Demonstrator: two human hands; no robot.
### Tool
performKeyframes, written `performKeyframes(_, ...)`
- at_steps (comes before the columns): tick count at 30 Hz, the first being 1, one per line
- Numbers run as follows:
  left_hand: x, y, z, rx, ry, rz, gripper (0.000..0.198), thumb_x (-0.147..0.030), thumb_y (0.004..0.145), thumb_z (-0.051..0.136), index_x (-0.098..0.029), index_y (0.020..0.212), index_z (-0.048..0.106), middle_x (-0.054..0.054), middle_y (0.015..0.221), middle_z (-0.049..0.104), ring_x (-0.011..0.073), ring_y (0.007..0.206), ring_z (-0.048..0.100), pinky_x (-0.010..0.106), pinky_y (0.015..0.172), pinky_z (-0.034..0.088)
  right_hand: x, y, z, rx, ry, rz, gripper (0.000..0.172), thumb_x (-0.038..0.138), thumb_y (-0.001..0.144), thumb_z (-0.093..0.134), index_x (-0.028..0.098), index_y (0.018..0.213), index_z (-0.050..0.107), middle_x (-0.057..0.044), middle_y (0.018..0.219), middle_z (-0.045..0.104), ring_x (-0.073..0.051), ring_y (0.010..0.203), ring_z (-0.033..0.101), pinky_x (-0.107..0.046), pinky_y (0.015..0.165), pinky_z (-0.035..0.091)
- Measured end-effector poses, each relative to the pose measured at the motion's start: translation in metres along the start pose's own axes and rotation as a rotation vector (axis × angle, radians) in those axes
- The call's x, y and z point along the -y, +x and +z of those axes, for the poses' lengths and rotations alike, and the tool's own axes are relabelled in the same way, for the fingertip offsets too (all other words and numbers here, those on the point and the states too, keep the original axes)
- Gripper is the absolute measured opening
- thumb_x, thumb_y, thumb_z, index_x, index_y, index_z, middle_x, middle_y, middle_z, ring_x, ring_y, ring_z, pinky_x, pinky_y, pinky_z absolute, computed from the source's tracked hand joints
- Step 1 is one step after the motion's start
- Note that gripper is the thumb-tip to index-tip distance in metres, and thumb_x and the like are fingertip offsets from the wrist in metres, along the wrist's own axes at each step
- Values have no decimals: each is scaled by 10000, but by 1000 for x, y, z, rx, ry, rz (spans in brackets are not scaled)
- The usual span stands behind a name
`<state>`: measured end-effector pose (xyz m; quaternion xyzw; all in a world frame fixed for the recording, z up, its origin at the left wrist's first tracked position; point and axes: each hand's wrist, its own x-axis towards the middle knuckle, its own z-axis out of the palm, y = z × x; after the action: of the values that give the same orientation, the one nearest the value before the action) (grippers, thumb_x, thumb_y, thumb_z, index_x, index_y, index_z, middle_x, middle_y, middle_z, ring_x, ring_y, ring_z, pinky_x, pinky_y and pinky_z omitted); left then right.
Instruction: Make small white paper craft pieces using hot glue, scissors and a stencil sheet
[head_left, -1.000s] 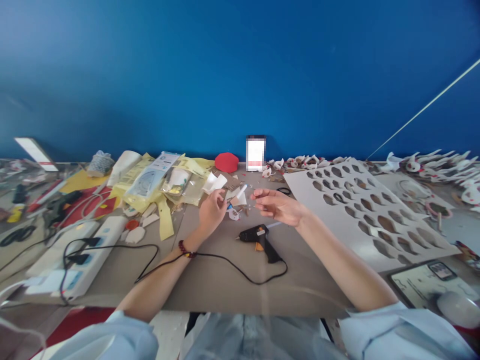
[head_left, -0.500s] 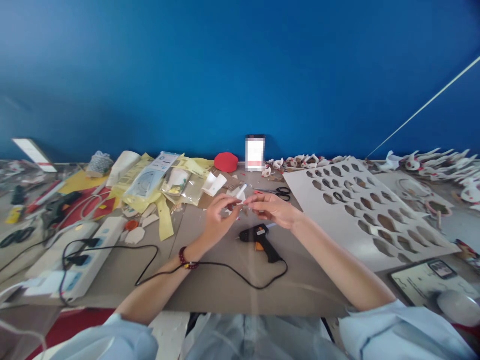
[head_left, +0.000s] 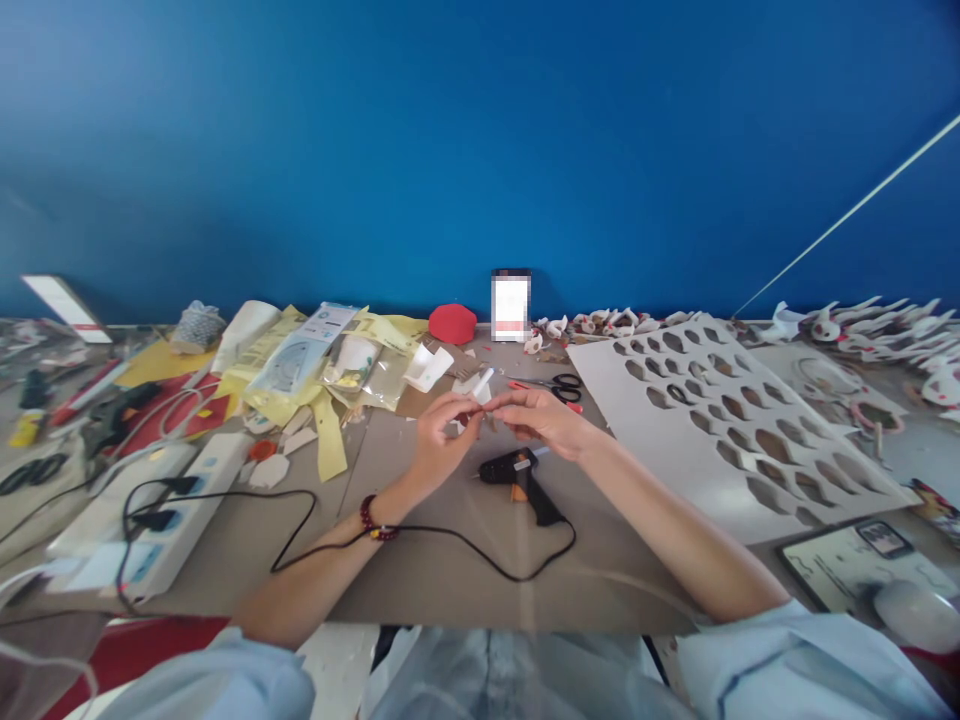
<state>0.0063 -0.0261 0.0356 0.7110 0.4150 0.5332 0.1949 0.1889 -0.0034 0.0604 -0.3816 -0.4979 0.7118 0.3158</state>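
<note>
From my screen I see the left hand [head_left: 441,440] and right hand [head_left: 546,416] meet fingertip to fingertip; I cannot tell if they pinch something tiny. The black glue gun [head_left: 517,468] lies just on their near side, the scissors [head_left: 564,386] on the far right side.

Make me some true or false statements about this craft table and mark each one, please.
1. The fingertips of the left hand and right hand are close together. True.
2. The scissors are in the right hand. False: they lie on the table beyond it.
3. The glue gun lies on the table. True.
4. The beaded bracelet is on the right wrist. False: it is on the left.
5. Two black plugs are in the power strip. True.
</note>
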Motion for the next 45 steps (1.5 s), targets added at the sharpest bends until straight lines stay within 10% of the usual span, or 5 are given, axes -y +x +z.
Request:
performKeyframes(14,-1,4,-2,1,-16,-110,110,-234,809,562,-186,746,639,26,758,613,122,670,551,254,622,471,-1,-1,3,-22,-296,-82,397,430,757,641,210,1086,672,9,679,537,-67,520,363,-221,466,270)
performKeyframes(26,14,7,4,-15,-318,-535,128,-231,652,573,-166,551,528,-49,485,493,76,460,439,199,457,357,-4,-8,15,-26,-731,-443,377,329,823,575,308,1196,619,-66,1051,575,-130,688,518,-281,630,421)
performKeyframes(36,30,12,-1,19,-248,-624,152,-300,719,476,-184,637,530,-32,550,492,98,504,455,211,491,377,3,-5,4,66,194,-63,274,260,700,693,208,968,666,16,676,540,-75,551,405,-216,473,309)
performKeyframes(45,43,10,-4,98,121,-389,251,-197,804,366,-201,556,404,-13,573,457,130,581,451,252,567,358,7,-8,7,97,326,-31,198,203,672,702,192,859,639,18,718,516,-71,582,411,-209,457,278)
